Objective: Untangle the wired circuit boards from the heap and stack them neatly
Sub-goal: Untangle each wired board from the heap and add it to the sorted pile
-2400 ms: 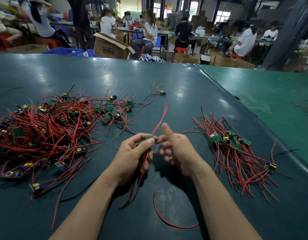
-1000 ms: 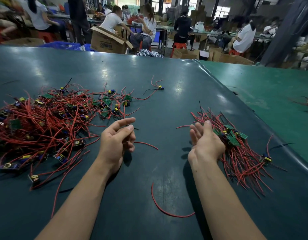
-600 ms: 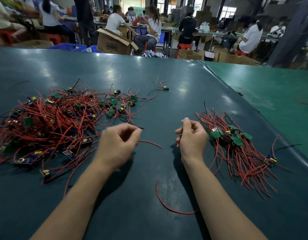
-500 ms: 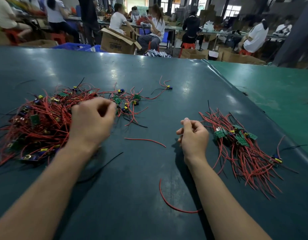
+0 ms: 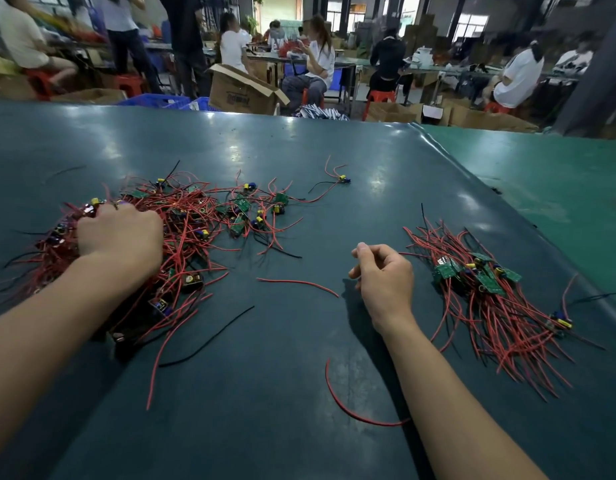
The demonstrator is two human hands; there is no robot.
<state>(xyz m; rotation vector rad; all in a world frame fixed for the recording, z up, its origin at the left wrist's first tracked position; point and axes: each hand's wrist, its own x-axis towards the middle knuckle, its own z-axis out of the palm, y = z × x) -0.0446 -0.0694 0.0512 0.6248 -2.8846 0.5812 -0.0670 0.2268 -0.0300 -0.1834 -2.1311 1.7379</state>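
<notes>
Gripping heap (image 5: 182,216), left hand (image 5: 119,233) (fingers buried).

The heap (image 5: 182,220) is a tangled mass of small green circuit boards with red and black wires, spread across the left of the table. The stack (image 5: 479,278) lies at the right: several green boards overlapped at its far end, their red wires fanned toward the near right. One lone wired board (image 5: 342,179) lies farther back, apart from both.
</notes>
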